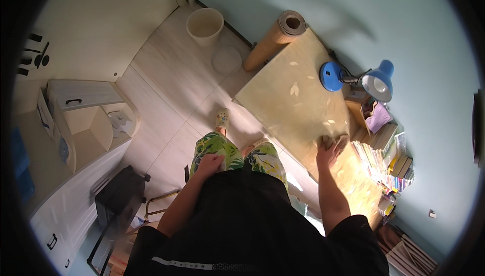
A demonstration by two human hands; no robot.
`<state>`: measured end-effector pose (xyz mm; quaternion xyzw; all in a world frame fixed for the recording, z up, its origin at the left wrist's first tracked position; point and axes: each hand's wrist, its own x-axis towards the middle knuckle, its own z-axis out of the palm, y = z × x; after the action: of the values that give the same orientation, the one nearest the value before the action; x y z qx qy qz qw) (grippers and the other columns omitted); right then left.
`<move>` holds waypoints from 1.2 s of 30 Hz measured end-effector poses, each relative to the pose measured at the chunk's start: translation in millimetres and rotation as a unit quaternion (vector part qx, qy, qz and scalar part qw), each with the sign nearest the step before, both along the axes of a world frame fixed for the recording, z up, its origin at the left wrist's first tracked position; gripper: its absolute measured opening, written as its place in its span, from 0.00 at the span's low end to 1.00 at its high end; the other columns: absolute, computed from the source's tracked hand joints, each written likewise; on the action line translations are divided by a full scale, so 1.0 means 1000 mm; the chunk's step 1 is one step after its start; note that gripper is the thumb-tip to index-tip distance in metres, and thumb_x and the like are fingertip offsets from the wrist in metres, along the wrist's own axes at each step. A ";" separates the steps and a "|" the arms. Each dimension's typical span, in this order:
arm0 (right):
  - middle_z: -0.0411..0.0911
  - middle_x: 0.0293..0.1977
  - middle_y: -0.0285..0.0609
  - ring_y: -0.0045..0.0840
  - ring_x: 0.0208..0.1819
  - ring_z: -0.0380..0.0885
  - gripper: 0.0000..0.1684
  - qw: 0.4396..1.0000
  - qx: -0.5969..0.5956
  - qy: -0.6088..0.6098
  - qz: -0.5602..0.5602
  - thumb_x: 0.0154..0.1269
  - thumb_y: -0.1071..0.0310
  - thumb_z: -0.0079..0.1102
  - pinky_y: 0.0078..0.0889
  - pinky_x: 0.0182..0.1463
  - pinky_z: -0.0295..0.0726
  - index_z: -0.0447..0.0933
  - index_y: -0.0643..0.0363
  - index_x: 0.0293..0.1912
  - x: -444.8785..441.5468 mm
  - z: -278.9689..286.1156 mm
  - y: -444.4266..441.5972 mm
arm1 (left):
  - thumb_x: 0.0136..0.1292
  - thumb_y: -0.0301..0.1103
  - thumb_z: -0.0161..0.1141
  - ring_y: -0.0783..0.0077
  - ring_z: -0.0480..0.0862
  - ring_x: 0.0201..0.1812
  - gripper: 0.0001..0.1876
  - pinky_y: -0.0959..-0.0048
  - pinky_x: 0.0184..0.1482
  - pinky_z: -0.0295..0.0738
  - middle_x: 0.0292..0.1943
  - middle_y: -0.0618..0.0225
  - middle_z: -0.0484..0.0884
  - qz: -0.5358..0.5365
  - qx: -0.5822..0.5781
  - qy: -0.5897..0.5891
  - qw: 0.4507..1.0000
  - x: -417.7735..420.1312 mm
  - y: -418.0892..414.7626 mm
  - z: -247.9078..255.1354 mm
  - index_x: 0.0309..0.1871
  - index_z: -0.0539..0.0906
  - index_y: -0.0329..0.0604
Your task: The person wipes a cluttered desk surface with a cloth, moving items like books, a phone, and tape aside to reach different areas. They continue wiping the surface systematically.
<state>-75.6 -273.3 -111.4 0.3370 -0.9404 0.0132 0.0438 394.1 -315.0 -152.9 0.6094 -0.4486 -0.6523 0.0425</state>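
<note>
My right hand (pixel 329 154) rests on a low table (pixel 273 101) with a pale leaf-patterned top, near the side with the books. Under and around its fingers is a bunched brownish cloth (pixel 340 141), pressed against the tabletop. My left hand (pixel 209 165) hangs in front of my left thigh, over patterned green shorts (pixel 218 147). Its fingers look curled in, with nothing visible in them. A blue desk lamp (pixel 331 76) stands at the table's wall side, its shade tilted over. Sunlight falls across the near end of the tabletop.
Books (pixel 373 162) line the wall side of the table beside a box with a lilac cloth (pixel 378 117). A rolled mat (pixel 274 39) leans against the far end. On the floor stand a white bin (pixel 205 26) and a black suitcase (pixel 120 190). A white cabinet (pixel 91 124) is on the left.
</note>
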 end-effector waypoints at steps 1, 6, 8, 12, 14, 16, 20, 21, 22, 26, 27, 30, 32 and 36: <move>0.76 0.55 0.55 0.52 0.58 0.74 0.30 0.999 -0.022 -0.023 -0.002 0.66 0.47 0.61 0.56 0.58 0.74 0.72 0.54 0.61 -0.007 -0.006 -0.010 | 0.68 0.52 0.58 0.72 0.78 0.21 0.27 0.67 0.28 0.72 0.17 0.64 0.80 -0.021 -0.014 -0.018 1.000 0.002 0.008 0.001 0.22 0.82 0.36; 0.79 0.55 0.51 0.49 0.59 0.75 0.29 0.961 -0.203 -0.069 0.173 0.62 0.54 0.66 0.53 0.61 0.75 0.74 0.54 0.59 0.059 -0.051 -0.133 | 0.68 0.52 0.58 0.66 0.80 0.21 0.27 0.63 0.30 0.73 0.18 0.58 0.80 0.002 -0.013 -0.086 0.996 0.014 0.052 0.023 0.22 0.81 0.35; 0.76 0.59 0.49 0.49 0.61 0.74 0.31 0.926 -0.236 -0.086 0.280 0.57 0.61 0.69 0.53 0.66 0.72 0.74 0.54 0.60 0.108 -0.066 -0.180 | 0.68 0.52 0.58 0.64 0.80 0.21 0.27 0.62 0.30 0.73 0.18 0.57 0.80 -0.030 -0.038 -0.122 0.991 0.011 0.073 0.034 0.22 0.81 0.35; 0.78 0.56 0.41 0.42 0.59 0.75 0.21 0.864 -0.241 -0.178 0.405 0.56 0.68 0.66 0.45 0.65 0.74 0.78 0.51 0.51 0.205 -0.029 -0.189 | 0.71 0.53 0.55 0.56 0.82 0.25 0.28 0.58 0.33 0.75 0.22 0.54 0.82 -0.100 -0.055 -0.178 0.977 0.016 0.128 0.038 0.25 0.81 0.34; 0.80 0.55 0.40 0.40 0.59 0.76 0.20 0.840 -0.217 -0.217 0.448 0.56 0.69 0.65 0.43 0.65 0.74 0.78 0.51 0.50 0.201 -0.019 -0.153 | 0.73 0.54 0.51 0.50 0.84 0.31 0.28 0.55 0.38 0.76 0.28 0.50 0.84 -0.106 -0.068 -0.187 0.974 0.014 0.144 0.030 0.29 0.82 0.35; 0.80 0.54 0.39 0.40 0.57 0.77 0.22 0.824 -0.200 -0.245 0.470 0.55 0.70 0.65 0.42 0.65 0.74 0.78 0.50 0.52 0.171 -0.014 -0.095 | 0.75 0.54 0.47 0.43 0.85 0.38 0.28 0.51 0.43 0.76 0.35 0.47 0.86 -0.093 -0.095 -0.193 0.972 -0.001 0.156 0.019 0.34 0.83 0.35; 0.80 0.53 0.43 0.44 0.57 0.77 0.26 0.892 -0.213 -0.193 0.349 0.50 0.73 0.69 0.46 0.61 0.76 0.80 0.54 0.52 0.063 -0.010 0.059 | 0.74 0.53 0.51 0.46 0.85 0.42 0.24 0.54 0.45 0.78 0.39 0.48 0.86 -0.142 -0.155 -0.140 0.968 -0.035 0.137 -0.002 0.41 0.82 0.37; 0.80 0.50 0.44 0.45 0.55 0.77 0.27 0.915 -0.208 -0.158 0.307 0.48 0.74 0.69 0.47 0.59 0.77 0.79 0.54 0.52 0.033 -0.011 0.105 | 0.71 0.51 0.56 0.50 0.86 0.40 0.22 0.56 0.43 0.78 0.37 0.51 0.86 -0.156 -0.160 -0.119 0.967 -0.051 0.132 0.004 0.39 0.82 0.37; 0.79 0.48 0.46 0.46 0.51 0.77 0.27 0.932 -0.197 -0.143 0.267 0.47 0.74 0.70 0.48 0.56 0.77 0.79 0.54 0.52 0.005 -0.011 0.150 | 0.69 0.50 0.60 0.55 0.86 0.38 0.21 0.59 0.41 0.79 0.35 0.53 0.86 -0.172 -0.162 -0.097 0.967 -0.073 0.127 0.017 0.38 0.82 0.37; 0.78 0.47 0.49 0.50 0.48 0.77 0.23 0.988 -0.138 -0.063 -0.024 0.57 0.68 0.66 0.51 0.52 0.77 0.77 0.53 0.54 -0.050 0.003 0.295 | 0.60 0.45 0.72 0.71 0.86 0.30 0.17 0.70 0.36 0.80 0.28 0.64 0.87 -0.268 -0.148 -0.042 0.951 -0.130 0.112 0.042 0.33 0.86 0.37; 0.78 0.48 0.50 0.51 0.48 0.78 0.21 0.981 -0.132 -0.076 -0.121 0.60 0.64 0.65 0.52 0.51 0.78 0.76 0.54 0.54 -0.054 -0.001 0.328 | 0.61 0.45 0.72 0.71 0.86 0.29 0.17 0.70 0.36 0.80 0.27 0.64 0.88 -0.292 -0.147 -0.027 0.945 -0.140 0.112 0.048 0.33 0.87 0.37; 0.80 0.45 0.54 0.53 0.48 0.79 0.23 0.932 -0.163 -0.126 -0.297 0.63 0.52 0.63 0.53 0.52 0.77 0.77 0.59 0.49 -0.050 -0.001 0.399 | 0.62 0.44 0.70 0.72 0.87 0.29 0.16 0.71 0.36 0.80 0.27 0.64 0.89 -0.356 -0.123 0.020 0.926 -0.161 0.107 0.040 0.33 0.89 0.37; 0.82 0.40 0.59 0.54 0.48 0.81 0.26 0.892 -0.209 -0.171 -0.363 0.62 0.49 0.63 0.52 0.52 0.77 0.78 0.63 0.47 -0.030 0.000 0.428 | 0.64 0.42 0.68 0.70 0.87 0.28 0.15 0.71 0.37 0.81 0.26 0.63 0.89 -0.375 -0.137 0.032 0.916 -0.169 0.108 0.035 0.34 0.88 0.37; 0.84 0.42 0.58 0.51 0.47 0.83 0.27 0.838 -0.239 -0.236 -0.430 0.61 0.48 0.65 0.48 0.53 0.78 0.81 0.65 0.46 0.012 -0.041 0.474 | 0.65 0.32 0.64 0.65 0.89 0.32 0.08 0.68 0.39 0.81 0.28 0.63 0.89 -0.393 -0.169 0.024 0.904 -0.181 0.107 0.026 0.42 0.84 0.38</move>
<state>-63.2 201.0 -152.3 -0.1354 -0.9401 0.2968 -0.0994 213.0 -208.3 -127.3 0.3517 -0.7539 -0.5450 -0.1043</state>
